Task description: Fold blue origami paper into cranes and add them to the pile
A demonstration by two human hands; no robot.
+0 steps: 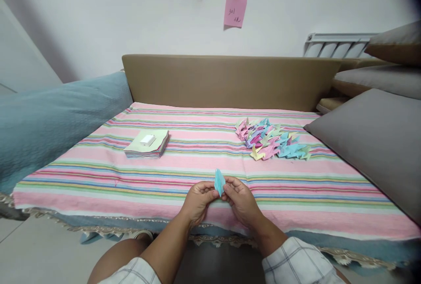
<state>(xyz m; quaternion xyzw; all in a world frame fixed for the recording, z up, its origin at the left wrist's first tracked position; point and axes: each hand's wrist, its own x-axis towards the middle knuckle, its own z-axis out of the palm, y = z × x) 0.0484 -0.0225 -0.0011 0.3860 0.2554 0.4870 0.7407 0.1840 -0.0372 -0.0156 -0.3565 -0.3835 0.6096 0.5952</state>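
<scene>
A folded piece of blue paper (219,182), narrow and diamond-shaped with a point at the top, is held upright between my two hands. My left hand (201,198) pinches its left edge between thumb and fingers. On the other side, my right hand (239,198) grips the right edge, near the lower part. Both hands are over the front of the striped cloth (131,196). Farther back on the right lies a cluster of folded paper cranes (271,141) in pink, blue, yellow, green and purple.
A stack of coloured paper sheets (146,149) with a small white block (148,140) on top sits left of centre. Grey cushions (371,139) border the right side, and a blue padded armrest (66,117) the left. The brown backrest (223,82) stands behind.
</scene>
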